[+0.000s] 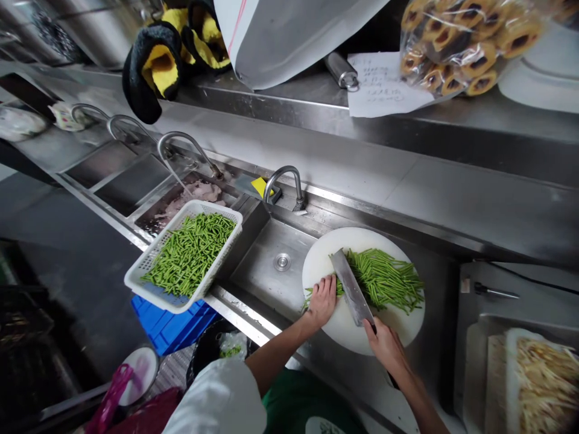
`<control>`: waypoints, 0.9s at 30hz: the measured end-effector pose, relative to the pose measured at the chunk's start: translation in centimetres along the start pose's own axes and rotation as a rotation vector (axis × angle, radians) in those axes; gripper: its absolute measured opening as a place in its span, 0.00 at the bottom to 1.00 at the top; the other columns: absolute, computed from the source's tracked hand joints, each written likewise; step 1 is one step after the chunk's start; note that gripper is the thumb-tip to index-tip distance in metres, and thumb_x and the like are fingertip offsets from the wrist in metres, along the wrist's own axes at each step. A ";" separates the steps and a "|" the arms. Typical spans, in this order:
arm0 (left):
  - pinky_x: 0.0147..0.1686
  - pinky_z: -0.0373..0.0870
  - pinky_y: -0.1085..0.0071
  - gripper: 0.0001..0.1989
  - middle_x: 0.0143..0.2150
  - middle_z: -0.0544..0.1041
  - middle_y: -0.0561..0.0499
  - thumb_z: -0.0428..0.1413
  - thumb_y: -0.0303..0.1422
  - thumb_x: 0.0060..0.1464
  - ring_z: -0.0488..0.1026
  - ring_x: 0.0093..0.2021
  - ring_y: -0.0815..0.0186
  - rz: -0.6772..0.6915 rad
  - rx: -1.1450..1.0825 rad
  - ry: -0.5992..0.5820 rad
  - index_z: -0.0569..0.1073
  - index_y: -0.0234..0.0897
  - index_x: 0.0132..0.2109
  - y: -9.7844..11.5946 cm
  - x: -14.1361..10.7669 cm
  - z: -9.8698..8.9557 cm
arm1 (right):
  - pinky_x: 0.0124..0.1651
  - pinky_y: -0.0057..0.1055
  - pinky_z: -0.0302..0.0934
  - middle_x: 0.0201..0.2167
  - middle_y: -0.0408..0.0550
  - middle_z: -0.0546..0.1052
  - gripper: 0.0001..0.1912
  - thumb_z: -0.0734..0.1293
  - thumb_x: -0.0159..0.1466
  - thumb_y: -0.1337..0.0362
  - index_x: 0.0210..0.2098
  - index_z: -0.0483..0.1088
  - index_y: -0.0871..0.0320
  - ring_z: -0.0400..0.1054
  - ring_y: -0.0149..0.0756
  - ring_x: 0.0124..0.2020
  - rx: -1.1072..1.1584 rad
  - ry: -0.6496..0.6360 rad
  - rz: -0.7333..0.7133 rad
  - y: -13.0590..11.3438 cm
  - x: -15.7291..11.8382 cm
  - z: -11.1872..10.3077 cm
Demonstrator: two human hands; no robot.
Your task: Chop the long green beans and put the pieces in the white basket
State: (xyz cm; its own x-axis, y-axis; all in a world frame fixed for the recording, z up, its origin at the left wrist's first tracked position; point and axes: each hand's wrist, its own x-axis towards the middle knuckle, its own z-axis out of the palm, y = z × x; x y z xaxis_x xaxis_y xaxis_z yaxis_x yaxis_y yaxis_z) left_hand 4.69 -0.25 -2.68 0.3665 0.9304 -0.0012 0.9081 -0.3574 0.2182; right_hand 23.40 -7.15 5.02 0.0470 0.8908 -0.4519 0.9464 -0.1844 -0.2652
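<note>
A round white cutting board (pixel 323 241) lies over the right part of the sink. My right hand (pixel 384 345) is closed around the handle of a cleaver (pixel 351 288), whose wide blade slants across the board. Just left of the blade, my left hand (pixel 323 298) presses down on a few green stalks, its fingers together. A pile of long green beans (pixel 384 277) lies to the right of the blade. Cut green pieces (pixel 192 250) fill a white perforated basket (pixel 138 278) at the left of the sink.
Behind the basin (pixel 262 259) stands a curved faucet (pixel 286 170). Water runs onto pale meat (pixel 196 196) in a further sink. A steel shelf (pixel 289 102) crosses above. A blue crate (pixel 172 322) sits below the basket. At right is a tray of pale strips (pixel 545 374).
</note>
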 end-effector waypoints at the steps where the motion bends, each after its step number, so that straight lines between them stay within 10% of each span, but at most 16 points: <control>1: 0.56 0.66 0.52 0.39 0.64 0.65 0.35 0.55 0.40 0.61 0.65 0.61 0.48 -0.001 -0.046 -0.009 0.49 0.31 0.72 0.1 0.2 -0.5 | 0.35 0.30 0.56 0.32 0.54 0.82 0.19 0.52 0.72 0.58 0.37 0.72 0.58 0.77 0.42 0.37 -0.019 0.006 0.003 0.0 -0.6 -0.3; 5: 0.60 0.60 0.43 0.54 0.67 0.60 0.33 0.66 0.49 0.47 0.59 0.65 0.42 -0.017 -0.274 -0.021 0.48 0.37 0.72 -2.2 -0.6 -3.0 | 0.31 0.31 0.54 0.29 0.52 0.82 0.18 0.52 0.73 0.59 0.40 0.71 0.58 0.78 0.42 0.32 -0.078 0.024 0.026 -1.5 -2.5 -1.3; 8: 0.60 0.62 0.47 0.44 0.63 0.63 0.37 0.66 0.47 0.48 0.61 0.63 0.47 0.016 -0.475 0.012 0.57 0.41 0.67 -4.9 -1.7 -3.9 | 0.30 0.31 0.55 0.28 0.52 0.82 0.18 0.52 0.73 0.59 0.42 0.70 0.58 0.78 0.42 0.32 -0.088 0.025 -0.021 -3.2 -3.1 -1.1; 21: 0.56 0.72 0.56 0.14 0.52 0.71 0.43 0.57 0.36 0.60 0.69 0.55 0.56 0.110 -0.666 0.080 0.74 0.41 0.53 -6.4 -3.6 -0.7 | 0.33 0.29 0.62 0.33 0.58 0.82 0.19 0.51 0.72 0.68 0.43 0.72 0.63 0.79 0.41 0.36 -0.204 -0.082 -0.083 -7.9 -1.0 0.9; 27: 0.56 0.73 0.55 0.14 0.52 0.71 0.43 0.55 0.33 0.63 0.69 0.54 0.58 0.147 -0.608 0.183 0.71 0.41 0.55 -5.7 -2.9 0.7 | 0.36 0.30 0.60 0.35 0.56 0.82 0.18 0.53 0.73 0.60 0.41 0.72 0.60 0.78 0.42 0.38 -0.094 -0.066 -0.046 -5.1 1.1 0.5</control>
State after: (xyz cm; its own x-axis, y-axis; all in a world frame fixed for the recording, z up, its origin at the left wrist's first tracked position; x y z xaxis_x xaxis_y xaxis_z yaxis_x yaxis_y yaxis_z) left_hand -1.44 -1.01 -4.62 0.3889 0.8934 0.2249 0.5552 -0.4220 0.7167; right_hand 18.44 -5.47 5.43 -0.0153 0.8674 -0.4974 0.9729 -0.1018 -0.2075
